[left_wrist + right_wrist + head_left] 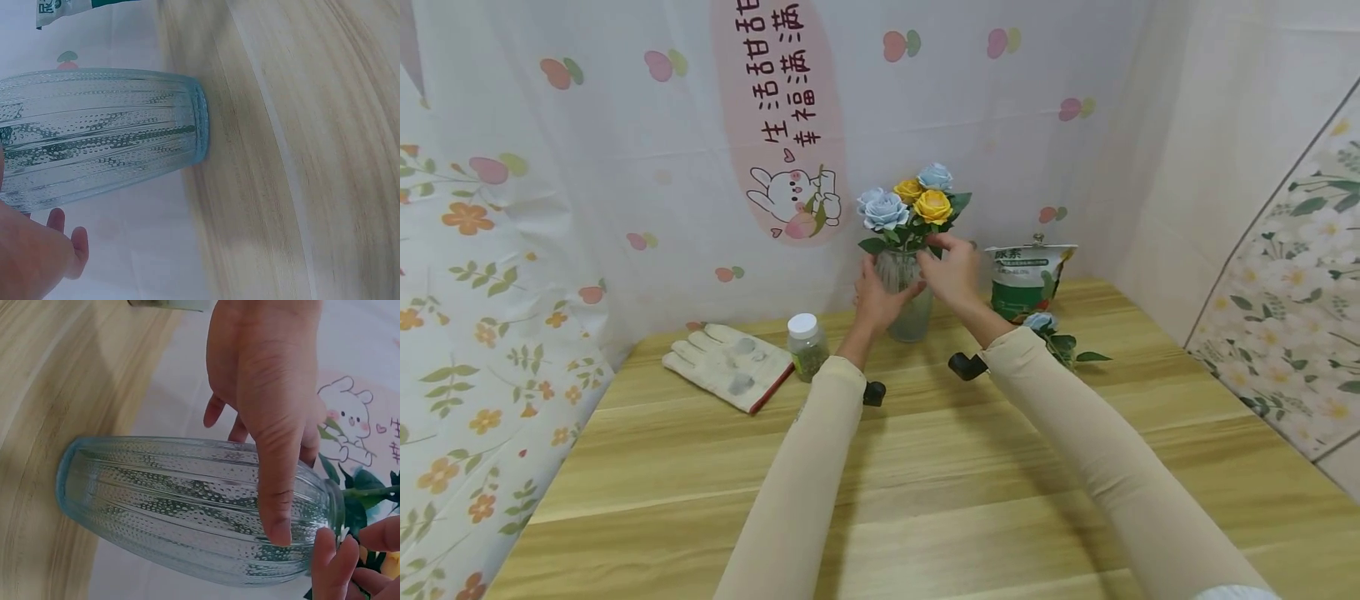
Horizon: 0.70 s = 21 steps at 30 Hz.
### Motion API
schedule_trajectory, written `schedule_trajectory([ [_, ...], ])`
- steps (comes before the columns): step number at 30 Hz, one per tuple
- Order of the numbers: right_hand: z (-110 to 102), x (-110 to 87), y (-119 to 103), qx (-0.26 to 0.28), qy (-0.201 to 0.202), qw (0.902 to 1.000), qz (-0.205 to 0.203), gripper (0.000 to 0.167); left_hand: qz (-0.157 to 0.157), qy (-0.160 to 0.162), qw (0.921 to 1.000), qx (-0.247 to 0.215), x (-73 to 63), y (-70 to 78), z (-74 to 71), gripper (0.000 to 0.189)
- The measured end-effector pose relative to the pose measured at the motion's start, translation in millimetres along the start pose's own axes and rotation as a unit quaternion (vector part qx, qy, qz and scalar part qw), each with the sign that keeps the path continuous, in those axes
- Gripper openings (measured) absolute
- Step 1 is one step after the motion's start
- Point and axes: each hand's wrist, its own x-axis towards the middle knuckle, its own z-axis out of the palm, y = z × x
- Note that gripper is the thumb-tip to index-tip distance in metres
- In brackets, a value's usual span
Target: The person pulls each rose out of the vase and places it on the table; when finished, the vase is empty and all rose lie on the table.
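Note:
A tall ribbed clear glass vase (912, 323) stands upright on the wooden table, holding light blue roses (886, 211) and yellow roses (933, 207) with green leaves. My left hand (880, 302) grips the vase's upper body from the left. In the right wrist view its thumb lies across the glass, the other fingers partly hidden behind. At the vase's mouth, my right hand (955, 273) has its thumb and fingers around a flower stem just below the blooms. Dark stems show blurred through the textured glass (112, 131) in the left wrist view.
Left of the vase are a white-capped jar (805, 348) and a cream work glove (727, 365) with a red cuff. To the right stand a green-and-white pouch (1026, 282) and, before it, a loose blue rose (1040, 322) with leaves. A printed cloth (625, 183) hangs behind the table.

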Motion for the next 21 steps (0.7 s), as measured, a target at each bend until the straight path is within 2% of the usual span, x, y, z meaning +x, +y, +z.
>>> schedule_trajectory([
  [11, 12, 11.3, 2, -0.062, 0.086, 0.9944, 0.003, 0.023, 0.022, -0.003, 0.9994, 0.028, 2.2, -0.5, -4.7, 0.102],
  [21, 17, 19.9, 4, -0.09, 0.101, 0.9904, 0.025, 0.024, 0.025, -0.002, 0.9988, 0.043, 3.2, 0.2, -6.0, 0.101],
])
